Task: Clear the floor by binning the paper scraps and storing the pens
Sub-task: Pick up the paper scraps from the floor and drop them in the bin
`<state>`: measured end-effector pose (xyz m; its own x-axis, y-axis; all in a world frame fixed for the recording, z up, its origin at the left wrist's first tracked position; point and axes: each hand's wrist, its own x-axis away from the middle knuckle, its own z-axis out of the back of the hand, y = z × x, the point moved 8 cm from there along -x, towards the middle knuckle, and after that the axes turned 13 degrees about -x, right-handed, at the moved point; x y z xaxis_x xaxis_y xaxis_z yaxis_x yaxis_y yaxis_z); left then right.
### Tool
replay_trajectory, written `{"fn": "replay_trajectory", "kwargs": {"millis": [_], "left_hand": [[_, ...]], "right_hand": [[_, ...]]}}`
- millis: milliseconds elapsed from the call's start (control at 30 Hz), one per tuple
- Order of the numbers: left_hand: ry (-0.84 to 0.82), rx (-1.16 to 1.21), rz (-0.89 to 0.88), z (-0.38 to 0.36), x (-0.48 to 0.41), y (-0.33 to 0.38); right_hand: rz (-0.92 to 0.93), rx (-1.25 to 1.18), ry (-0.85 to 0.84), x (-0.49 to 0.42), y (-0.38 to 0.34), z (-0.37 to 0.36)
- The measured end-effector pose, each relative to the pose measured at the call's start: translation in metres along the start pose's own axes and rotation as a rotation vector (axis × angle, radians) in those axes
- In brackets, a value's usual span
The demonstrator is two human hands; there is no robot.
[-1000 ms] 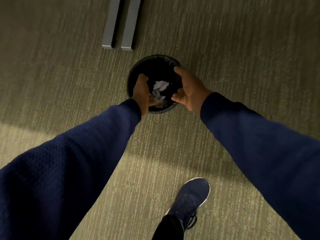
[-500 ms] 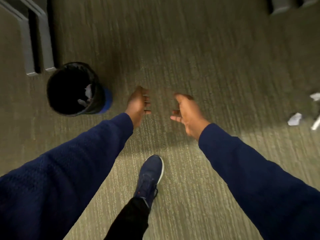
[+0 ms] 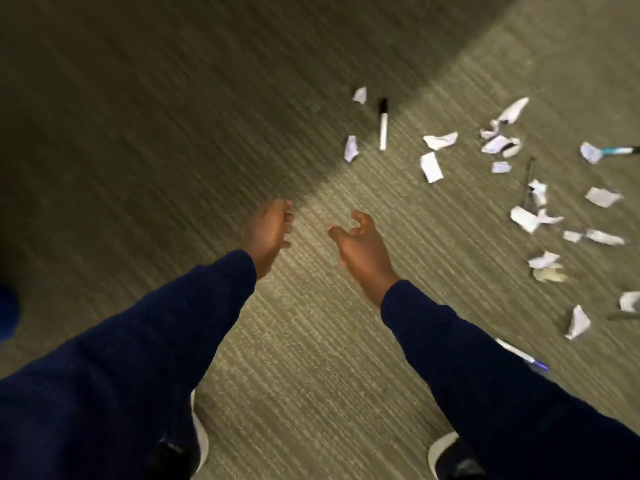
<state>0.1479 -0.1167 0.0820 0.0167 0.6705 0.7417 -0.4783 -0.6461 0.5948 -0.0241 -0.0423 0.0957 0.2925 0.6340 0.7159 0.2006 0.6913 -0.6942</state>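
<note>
Paper scraps (image 3: 431,167) lie scattered on the carpeted floor (image 3: 138,116) at right, with a white marker (image 3: 383,123) among them and another pen (image 3: 523,355) beside the right sleeve. Left hand (image 3: 268,233) and right hand (image 3: 363,247) hover loosely open, holding nothing, well apart from the scraps.

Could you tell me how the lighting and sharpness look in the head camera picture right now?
Head view: a diagonal shadow darkens the upper-left carpet; the paper scraps lie in the lit part; motion blur smears the scraps and the marker.
</note>
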Motion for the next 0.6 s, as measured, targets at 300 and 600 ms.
{"fn": "replay_trajectory", "kwargs": {"millis": [300,600], "left_hand": [[-0.239,-0.291,-0.095,-0.196,0.0,0.043],[-0.363,-0.449,-0.156,-0.336,0.017,0.055]], "right_hand": [[-0.023,-0.075,0.219,-0.014,0.068,0.195],[-0.079,0.016,0.364,-0.01,0.138,0.325]]}}
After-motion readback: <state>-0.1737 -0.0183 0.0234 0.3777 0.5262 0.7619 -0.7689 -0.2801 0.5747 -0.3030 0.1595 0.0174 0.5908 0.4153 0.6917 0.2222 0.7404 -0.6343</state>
